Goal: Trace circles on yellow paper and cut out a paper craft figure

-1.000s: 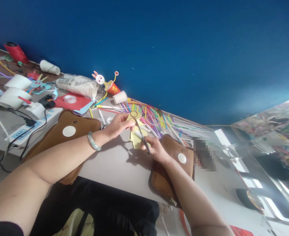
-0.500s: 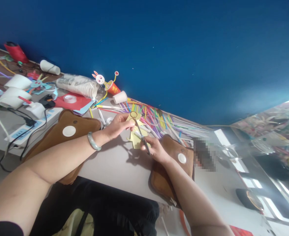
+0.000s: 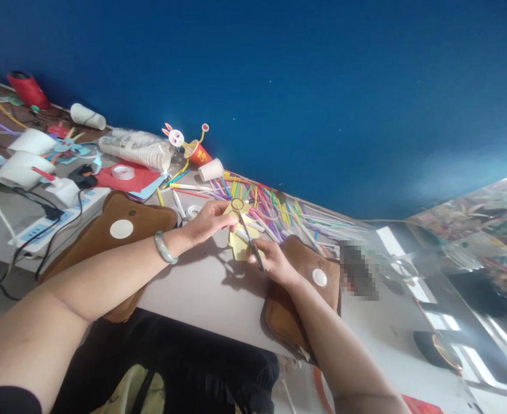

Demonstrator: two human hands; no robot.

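Above the middle of the table, my left hand pinches a piece of yellow paper. A ring-shaped outline shows at the paper's upper part, near my left thumb. My right hand is closed on dark scissors, whose blades point up and left across the paper toward my left fingers. The lower part of the paper hangs between the two hands, with an uneven edge. A pale bangle is round my left wrist.
Brown cushions lie under both forearms. Behind my hands are many coloured strips, a white cup and a red cup. A power strip with cables lies at left, near stacked cups.
The yellow paper has shifted and turned slightly between my hands. Both hands stay nearly in place, still holding the paper and the scissors.
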